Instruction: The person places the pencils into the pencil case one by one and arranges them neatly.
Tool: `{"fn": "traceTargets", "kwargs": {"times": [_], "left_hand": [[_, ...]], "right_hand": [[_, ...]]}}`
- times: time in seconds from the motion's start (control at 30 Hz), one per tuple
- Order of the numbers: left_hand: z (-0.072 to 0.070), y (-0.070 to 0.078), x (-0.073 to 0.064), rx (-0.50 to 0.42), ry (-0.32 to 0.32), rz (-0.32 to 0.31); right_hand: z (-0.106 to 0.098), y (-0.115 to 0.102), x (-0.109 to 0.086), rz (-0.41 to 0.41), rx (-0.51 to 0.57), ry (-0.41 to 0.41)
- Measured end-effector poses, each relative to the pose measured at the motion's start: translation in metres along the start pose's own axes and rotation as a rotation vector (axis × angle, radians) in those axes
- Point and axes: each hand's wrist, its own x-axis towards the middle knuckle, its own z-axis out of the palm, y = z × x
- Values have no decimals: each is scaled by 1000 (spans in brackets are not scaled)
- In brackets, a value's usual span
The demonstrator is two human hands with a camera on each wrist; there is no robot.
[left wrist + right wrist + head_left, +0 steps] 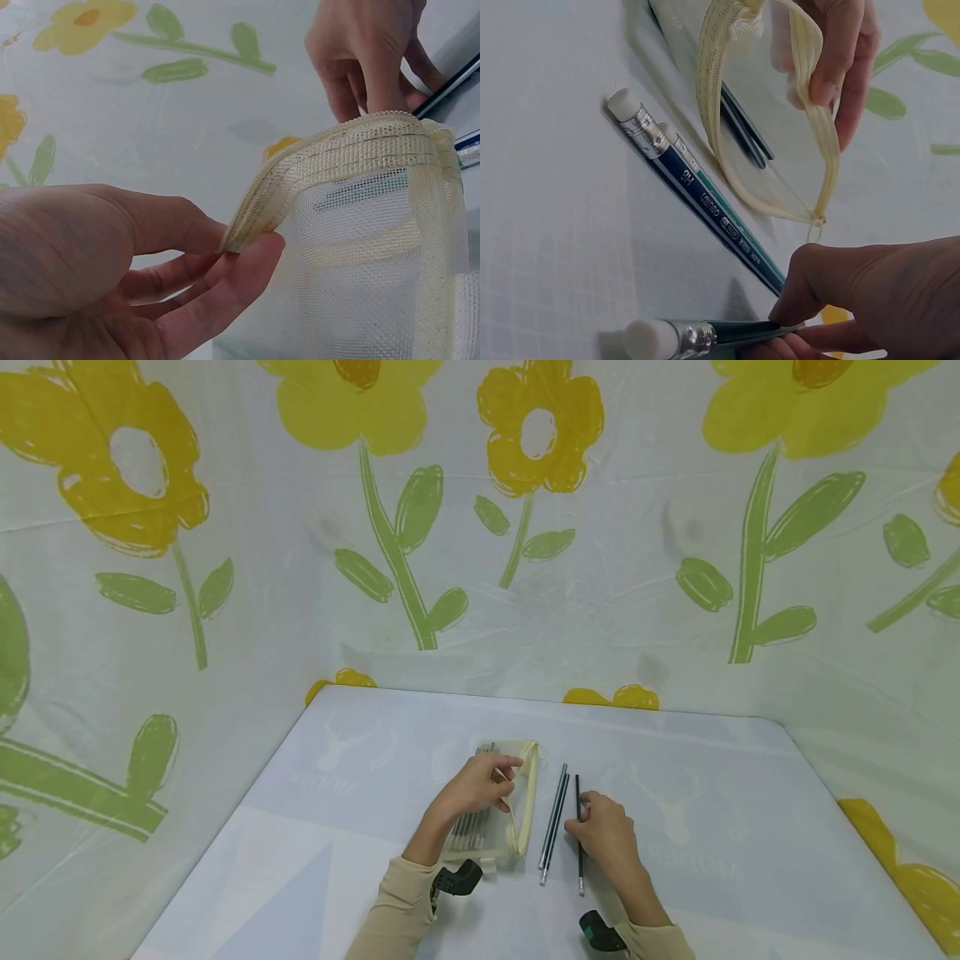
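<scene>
A see-through mesh pencil pouch (527,810) with a cream zipper edge lies on the table, its mouth held apart. My left hand (480,783) pinches one side of the zipper edge (259,195) between thumb and fingers. Several pencils (469,831) show through the mesh. To the right of the pouch, my right hand (607,833) pinches a dark pencil (735,331) with a white eraser and silver ferrule. Between that pencil and the pouch lie a dark blue pencil (694,187) and a green one (739,225), side by side, erasers toward me.
The pale table (720,893) carries faint deer prints and lettering. Behind it and along its sides hang curtains (622,552) with yellow flowers and green stems. A black wrist camera (459,878) sits at each sleeve.
</scene>
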Motion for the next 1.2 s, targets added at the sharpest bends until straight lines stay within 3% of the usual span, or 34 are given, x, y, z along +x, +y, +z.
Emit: {"fn": "traceTargets", "kwargs": {"times": [0.47,0.67,1.2], "left_hand": [[-1,1,0,-22,3,-3],[-2,0,0,-24,-3,-2],[-3,0,-1,-26,-13,3]], "right_hand": [[-2,-1,3,39,31,-25],[2,-18,4,73,162,-80],[13,-50,18,42,387,-155]]}}
